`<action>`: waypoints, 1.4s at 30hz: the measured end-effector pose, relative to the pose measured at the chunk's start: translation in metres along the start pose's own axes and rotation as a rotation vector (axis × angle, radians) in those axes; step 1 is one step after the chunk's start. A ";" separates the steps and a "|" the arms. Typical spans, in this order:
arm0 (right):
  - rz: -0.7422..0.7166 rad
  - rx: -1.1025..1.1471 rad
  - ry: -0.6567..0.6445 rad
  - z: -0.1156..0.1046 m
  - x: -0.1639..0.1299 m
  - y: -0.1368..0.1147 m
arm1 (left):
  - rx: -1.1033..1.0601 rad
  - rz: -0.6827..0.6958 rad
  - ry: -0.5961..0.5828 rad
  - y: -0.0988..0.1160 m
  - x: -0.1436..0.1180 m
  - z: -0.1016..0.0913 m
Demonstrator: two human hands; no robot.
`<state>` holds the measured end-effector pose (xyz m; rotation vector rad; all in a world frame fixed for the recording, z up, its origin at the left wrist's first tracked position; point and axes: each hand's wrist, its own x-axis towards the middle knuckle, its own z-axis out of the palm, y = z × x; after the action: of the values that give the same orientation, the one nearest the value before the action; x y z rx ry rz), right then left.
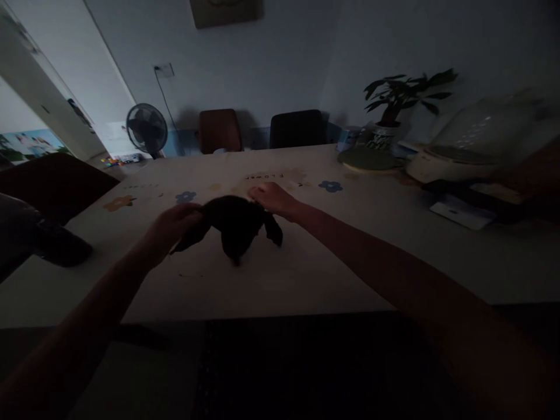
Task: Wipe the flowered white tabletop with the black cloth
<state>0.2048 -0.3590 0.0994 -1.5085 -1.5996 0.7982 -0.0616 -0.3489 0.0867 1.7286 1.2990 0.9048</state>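
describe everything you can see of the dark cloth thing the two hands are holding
The dark cloth is a small, soft, black or near-black piece of fabric, bunched rather than spread flat. The left hand grips its left end and the right hand its upper right edge. Loose flaps droop at lower left and right, and a fold hangs from the middle to the flower-print tablecloth. The dim light hides weave, seams and exact shape.

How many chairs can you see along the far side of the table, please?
2: a brown chair left of centre and a black chair beside it on its right; others may be hidden in the dark.
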 end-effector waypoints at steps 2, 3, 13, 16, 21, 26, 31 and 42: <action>0.072 -0.120 0.088 -0.007 -0.008 0.027 | 0.295 0.074 -0.057 -0.013 0.004 0.000; 0.102 -0.124 0.115 -0.011 -0.014 0.037 | 0.395 0.137 -0.064 -0.020 0.005 0.002; 0.059 0.073 0.236 -0.039 -0.058 0.096 | 0.739 0.363 -0.318 -0.017 0.001 0.106; 0.052 0.121 0.288 -0.043 -0.061 0.106 | 0.786 0.327 -0.430 -0.003 -0.006 0.138; -0.044 0.029 0.331 -0.055 -0.064 0.106 | 0.622 0.480 -0.601 0.024 -0.014 0.178; 0.004 -0.022 0.406 -0.067 -0.068 0.099 | 0.554 0.503 -0.639 0.024 -0.004 0.177; -0.005 -0.118 0.360 -0.068 -0.070 0.099 | 0.689 0.388 -0.536 -0.009 0.022 0.121; -0.038 -0.278 0.278 -0.054 -0.079 0.091 | 1.011 0.046 -0.246 -0.077 0.195 0.039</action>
<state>0.2965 -0.4320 0.0390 -1.6942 -1.5676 0.3343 -0.0158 -0.1521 0.0175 2.5114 1.6764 -0.0281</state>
